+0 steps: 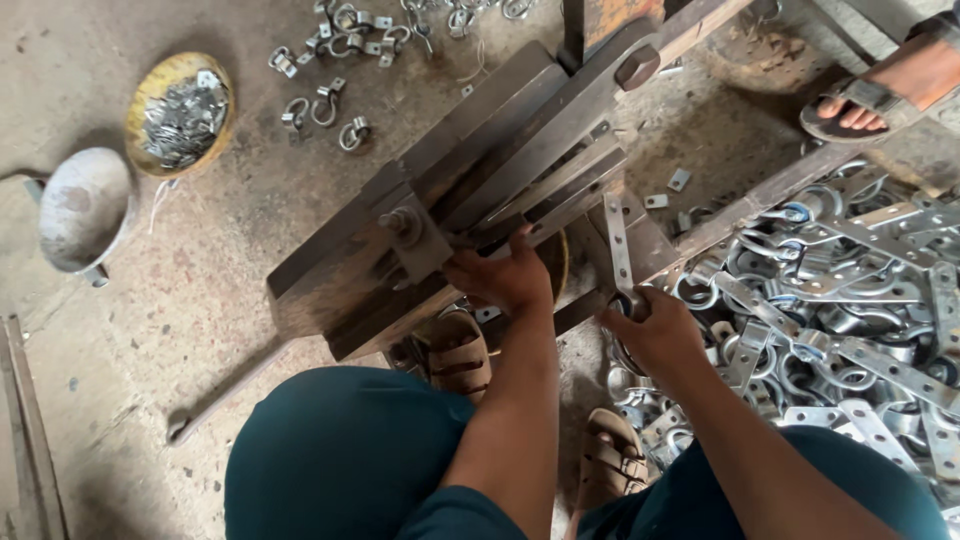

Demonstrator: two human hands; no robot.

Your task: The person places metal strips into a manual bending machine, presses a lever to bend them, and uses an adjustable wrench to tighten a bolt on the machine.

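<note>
A heavy, rust-brown press jig (470,190) made of stacked steel bars and wooden beams is seen running diagonally from the lower left to the upper centre of the frame. The left hand (500,278) is laid against the jig's lower edge near the middle of the frame, fingers curled over the ends of the flat bars; whether anything is gripped under them cannot be told. The right hand (655,325) is closed around the lower end of a flat galvanised metal strap (618,240), which is held nearly upright with its upper end resting against the jig's bars, just right of the left hand.

A large pile of strap-and-ring clamps (840,290) is spread across the right side of the frame, touching the right forearm. A small square metal plate (679,179) is seen on the floor just above that pile. Finished U-shaped clamps (340,110) are scattered on the concrete floor in the upper centre-left. A yellow bowl (148,90) filled with small metal pieces is placed in the upper left, and an upturned grey metal bowl (82,208) is set below it at the left edge. The person's sandalled feet (458,352) are planted below the jig, between teal-clad knees. Another person's sandalled foot (860,108) is visible in the upper right corner.
</note>
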